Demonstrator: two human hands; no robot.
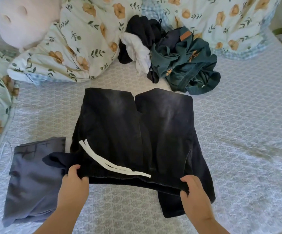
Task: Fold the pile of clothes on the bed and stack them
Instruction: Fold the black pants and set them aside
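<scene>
Black shorts (137, 132) flat mid-bed (238, 132), legs pointing away, waistband nearest. Left hand (74, 181) and right hand (194, 195) each pinch a waistband corner. Folded grey garment (32, 183) lies just left.

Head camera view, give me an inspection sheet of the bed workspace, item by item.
Surface: grey patterned bedspread.
Job's things: black drawstring trousers spread flat; folded grey-blue garment beside them; unfolded pile of black, white and teal clothes behind.
Clutter: pink plush toy.
Grips: left hand and right hand each hold the trousers' waistband.
Cables: thin white cord at the left edge.
Surroundings: floral duvet.
</scene>
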